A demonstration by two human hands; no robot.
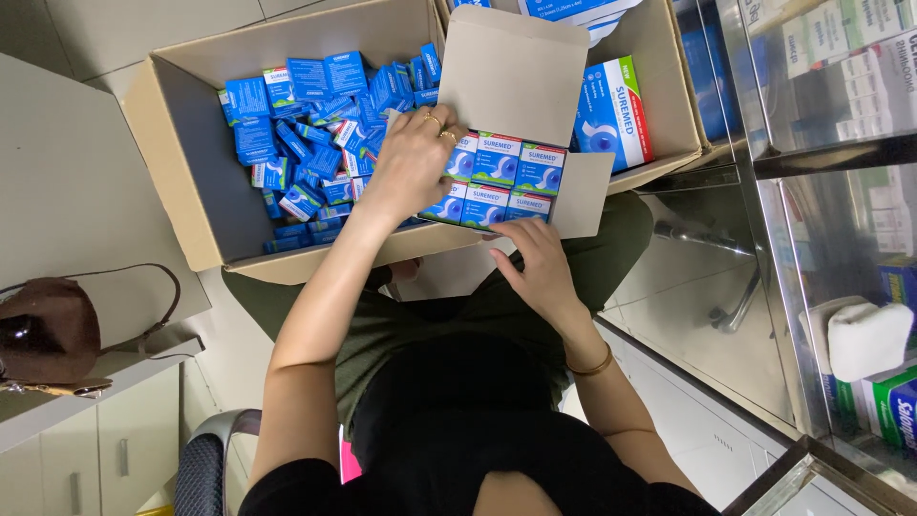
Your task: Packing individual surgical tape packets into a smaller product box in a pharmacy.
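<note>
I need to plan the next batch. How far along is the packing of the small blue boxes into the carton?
Done, it seems: six small boxes show packed in rows in the open carton. In hand: the left hand presses at the rows' left end, while the right hand steadies the carton's near edge. Left: a heap of loose boxes lies in the big cardboard box.

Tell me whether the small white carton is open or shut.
Open: the white carton has its lid flap raised, with rows of small blue boxes showing inside.
</note>
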